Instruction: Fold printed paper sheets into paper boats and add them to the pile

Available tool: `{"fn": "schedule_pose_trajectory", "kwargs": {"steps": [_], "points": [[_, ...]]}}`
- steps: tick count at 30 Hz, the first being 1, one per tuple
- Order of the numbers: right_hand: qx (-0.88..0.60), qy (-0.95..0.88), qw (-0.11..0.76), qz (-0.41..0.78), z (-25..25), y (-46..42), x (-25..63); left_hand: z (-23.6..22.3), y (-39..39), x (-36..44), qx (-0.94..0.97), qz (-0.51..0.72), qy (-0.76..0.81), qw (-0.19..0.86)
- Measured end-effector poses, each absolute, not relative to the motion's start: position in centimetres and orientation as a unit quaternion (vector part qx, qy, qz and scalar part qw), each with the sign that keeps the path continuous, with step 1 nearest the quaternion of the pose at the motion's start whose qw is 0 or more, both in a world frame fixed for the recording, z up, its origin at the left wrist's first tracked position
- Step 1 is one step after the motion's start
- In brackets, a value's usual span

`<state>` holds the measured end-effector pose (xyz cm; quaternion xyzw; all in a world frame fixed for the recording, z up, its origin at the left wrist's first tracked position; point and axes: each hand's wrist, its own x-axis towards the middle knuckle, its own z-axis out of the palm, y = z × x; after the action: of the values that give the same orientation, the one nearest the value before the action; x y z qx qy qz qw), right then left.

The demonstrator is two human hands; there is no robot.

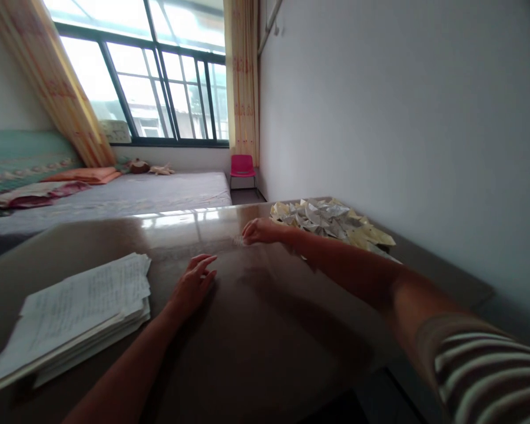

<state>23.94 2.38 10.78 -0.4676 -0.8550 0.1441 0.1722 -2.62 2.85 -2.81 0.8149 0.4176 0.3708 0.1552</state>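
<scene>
My left hand (196,280) is just over the brown tabletop (229,353), fingers spread and nothing in them. It is to the right of a thick stack of written paper sheets (88,294). Further off, my right hand (261,231) is closed, fingertips pinched at a small whitish piece (238,240) low over the table. That piece is blurred and partly covered by the fingers, so its kind cannot be told. Beyond my right forearm lies a heap of folded paper pieces (322,218), white and yellowish, near the table's far right edge.
A white wall (380,118) runs along the right side of the table. Past the far edge is a bed (172,188) with folded bedding. A pink chair (242,166) stands in the far corner, beside a window (159,88) with curtains.
</scene>
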Motion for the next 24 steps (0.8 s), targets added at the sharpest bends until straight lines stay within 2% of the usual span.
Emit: {"fn": "schedule_pose_trajectory", "kwargs": {"steps": [4,6,12,15,17,21,24], "points": [[-0.567,-0.809,0.142,0.067,15.0,2.3,32.6,-2.6,2.8,-3.0,0.837,0.343,0.401,0.145],[-0.695,-0.707,0.124,-0.024,16.0,0.7,37.9,-2.2,2.5,-2.9,0.847,0.322,0.405,0.124],[-0.818,-0.567,0.077,-0.061,12.3,-5.1,48.1,-2.0,1.5,-1.6,0.88,0.25,0.399,0.064],[-0.83,-0.551,0.059,-0.062,9.9,-5.6,48.9,-0.6,0.7,-1.7,0.886,0.219,0.409,0.024],[-0.818,-0.57,0.056,-0.063,9.3,-5.2,48.3,1.9,-0.1,-2.8,0.863,0.213,0.457,-0.029],[-0.753,-0.633,0.125,-0.129,9.5,-3.6,44.9,8.6,-1.2,-8.0,0.728,0.246,0.632,-0.102],[-0.647,-0.734,0.171,-0.115,9.0,-3.4,40.1,10.9,-1.6,-12.0,0.719,0.091,0.688,-0.04]]}}
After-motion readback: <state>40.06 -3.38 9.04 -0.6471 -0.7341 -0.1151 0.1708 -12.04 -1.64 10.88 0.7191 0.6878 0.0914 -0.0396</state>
